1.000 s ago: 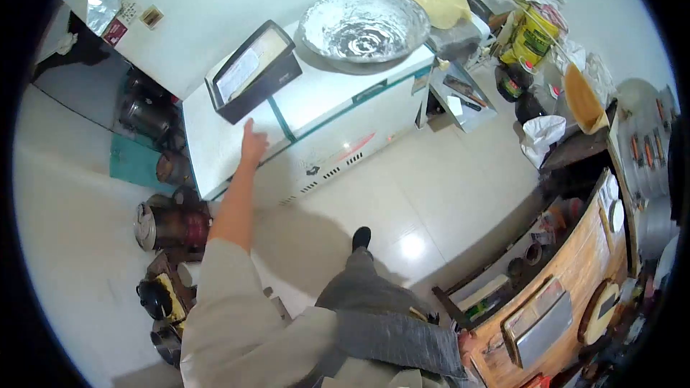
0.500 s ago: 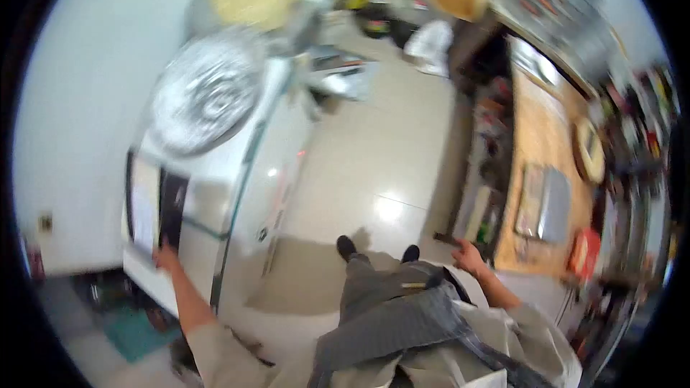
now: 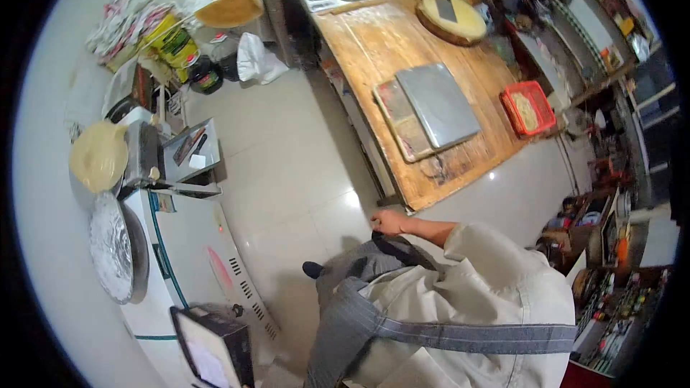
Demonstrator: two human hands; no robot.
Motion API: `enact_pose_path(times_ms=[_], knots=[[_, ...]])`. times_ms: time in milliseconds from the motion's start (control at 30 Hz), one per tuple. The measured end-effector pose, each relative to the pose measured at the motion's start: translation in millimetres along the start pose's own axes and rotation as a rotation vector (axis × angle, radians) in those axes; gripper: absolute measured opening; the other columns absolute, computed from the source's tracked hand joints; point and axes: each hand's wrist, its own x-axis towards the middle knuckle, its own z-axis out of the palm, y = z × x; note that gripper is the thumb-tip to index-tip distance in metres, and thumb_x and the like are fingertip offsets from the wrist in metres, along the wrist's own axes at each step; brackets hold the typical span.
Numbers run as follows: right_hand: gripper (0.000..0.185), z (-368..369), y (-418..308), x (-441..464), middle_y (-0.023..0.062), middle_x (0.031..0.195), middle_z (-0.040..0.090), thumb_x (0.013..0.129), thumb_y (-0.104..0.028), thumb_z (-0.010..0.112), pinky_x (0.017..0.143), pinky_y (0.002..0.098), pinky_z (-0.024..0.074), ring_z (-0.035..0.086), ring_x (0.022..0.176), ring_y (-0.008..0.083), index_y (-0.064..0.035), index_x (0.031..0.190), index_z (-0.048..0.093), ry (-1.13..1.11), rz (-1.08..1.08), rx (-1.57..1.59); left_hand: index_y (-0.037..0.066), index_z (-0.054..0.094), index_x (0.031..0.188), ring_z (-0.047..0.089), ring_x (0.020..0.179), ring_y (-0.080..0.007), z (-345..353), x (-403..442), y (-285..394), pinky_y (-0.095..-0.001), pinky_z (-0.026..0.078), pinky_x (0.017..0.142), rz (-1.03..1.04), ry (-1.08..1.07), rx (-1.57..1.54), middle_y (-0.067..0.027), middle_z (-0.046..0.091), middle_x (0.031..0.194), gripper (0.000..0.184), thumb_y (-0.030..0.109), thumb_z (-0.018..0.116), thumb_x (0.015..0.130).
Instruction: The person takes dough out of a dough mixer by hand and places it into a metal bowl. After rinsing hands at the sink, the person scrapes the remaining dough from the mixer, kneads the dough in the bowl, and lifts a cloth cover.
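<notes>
Fingers (image 3: 377,220) of the right hand (image 3: 394,222) are bent and close together, low in front of the person's grey apron (image 3: 345,323); from where I stand I can't tell whether they grip anything. That hand is just beside the near corner of a wooden table (image 3: 471,176). The left hand is out of my sight, so I can't say how its fingers stand. On the person's left side, a black box (image 3: 241,345) tilts at the front edge of a white freezer chest (image 3: 205,248), its pale, open-looking face turned toward the wall; whether it rests there or is held, I can't make out.

Farther along the chest there's a broad metal basin (image 3: 111,248), whitened inside. On the table lies a grey slab (image 3: 438,104) over a pale framed board (image 3: 395,122), with a red basket (image 3: 528,108) near the table's right edge. Beyond the basin I see a metal tray (image 3: 205,136) with a dark-handled tool in it. At the table's far end sits a round board (image 3: 463,25) with a dark blade across it; over by the wall, a white bag (image 3: 259,59) slumps beside dark bottles (image 3: 205,75).
</notes>
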Motion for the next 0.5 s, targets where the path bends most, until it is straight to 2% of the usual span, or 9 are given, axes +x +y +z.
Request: enact_pose_path(times_ms=[67, 100, 133, 200, 267, 333, 367, 400, 500], knots=[[0.033, -28, 11, -16, 0.0211, 0.092, 0.066, 0.081, -0.026, 0.059, 0.079, 0.0418, 0.0499, 0.064, 0.088, 0.0367, -0.0010, 0.101, 0.063, -0.012, 0.069, 0.130, 0.001, 0.062, 0.113, 0.057, 0.089, -0.0349, -19, -19, 68, -0.0451, 0.047, 0.080, 0.034, -0.091, -0.224, -0.0223, 0.061, 0.105, 0.065, 0.060, 0.053, 0.087], [0.034, -35, 22, -20, 0.0214, 0.094, 0.066, 0.081, -0.028, 0.058, 0.081, 0.0428, 0.0491, 0.063, 0.090, 0.0372, -0.0012, 0.100, 0.064, 0.053, 0.068, 0.162, 0.006, 0.043, 0.130, 0.049, 0.109, -0.0290, 13, -13, 56, -0.0401, 0.041, 0.093, 0.021, -0.281, -0.539, -0.0202, 0.046, 0.126, 0.067, 0.057, 0.055, 0.087], [0.035, -41, 35, -29, 0.0217, 0.096, 0.065, 0.081, -0.030, 0.057, 0.082, 0.0437, 0.0483, 0.062, 0.093, 0.0377, -0.0015, 0.099, 0.065, 0.111, 0.074, 0.189, 0.011, 0.024, 0.147, 0.040, 0.129, -0.0231, 39, -9, 42, -0.0350, 0.035, 0.105, 0.003, -0.490, -0.846, -0.0181, 0.032, 0.147, 0.080, 0.054, 0.057, 0.088], [0.033, -49, 56, -42, 0.0204, 0.093, 0.066, 0.081, -0.029, 0.059, 0.079, 0.0417, 0.0492, 0.063, 0.089, 0.0357, -0.0010, 0.099, 0.064, 0.199, 0.119, 0.261, -0.005, 0.058, 0.097, 0.055, 0.079, -0.0333, 10, -17, 184, -0.0404, 0.046, 0.074, 0.304, -0.189, -0.705, -0.0189, 0.058, 0.084, 0.033, 0.025, 0.065, 0.086], [0.031, -56, 77, -58, 0.0191, 0.090, 0.067, 0.082, -0.027, 0.060, 0.077, 0.0397, 0.0501, 0.065, 0.086, 0.0337, -0.0006, 0.099, 0.063, 0.278, 0.172, 0.327, -0.004, 0.055, 0.102, 0.057, 0.089, -0.0217, 17, -8, 252, -0.0331, 0.047, 0.076, 0.446, -0.382, -0.605, -0.0138, 0.057, 0.093, 0.018, 0.002, 0.059, 0.086], [0.032, -61, 87, -73, 0.0184, 0.089, 0.067, 0.081, -0.029, 0.062, 0.076, 0.0388, 0.0500, 0.065, 0.086, 0.0326, -0.0008, 0.098, 0.063, 0.412, 0.286, 0.427, -0.003, 0.056, 0.104, 0.057, 0.091, -0.0213, 14, -9, 348, -0.0323, 0.047, 0.077, 0.569, -0.457, -0.766, -0.0125, 0.058, 0.093, 0.020, -0.001, 0.059, 0.084], [0.034, -64, 89, -78, 0.0184, 0.087, 0.067, 0.081, -0.028, 0.063, 0.076, 0.0386, 0.0502, 0.065, 0.084, 0.0317, 0.0005, 0.100, 0.062, 0.453, 0.291, 0.404, -0.002, 0.058, 0.102, 0.058, 0.088, -0.0224, 12, -8, 397, -0.0329, 0.047, 0.077, 0.532, -0.550, -0.769, -0.0119, 0.059, 0.092, 0.021, -0.003, 0.060, 0.081], [0.034, -63, 92, -82, 0.0184, 0.087, 0.067, 0.081, -0.028, 0.063, 0.076, 0.0386, 0.0502, 0.065, 0.084, 0.0317, 0.0005, 0.100, 0.062, 0.463, 0.298, 0.425, 0.001, 0.059, 0.101, 0.059, 0.081, -0.0223, 27, 1, 433, -0.0329, 0.047, 0.075, 0.785, -0.433, -0.695, -0.0116, 0.061, 0.091, 0.022, -0.004, 0.060, 0.079], [0.035, -66, 100, -95, 0.0186, 0.085, 0.066, 0.081, -0.025, 0.063, 0.074, 0.0376, 0.0503, 0.065, 0.081, 0.0297, 0.0022, 0.102, 0.060, 0.579, 0.349, 0.492, 0.002, 0.059, 0.102, 0.059, 0.069, -0.0221, 1, -12, 579, -0.0323, 0.048, 0.066, 1.019, -0.600, -0.760, -0.0144, 0.063, 0.087, 0.022, 0.000, 0.062, 0.080]])
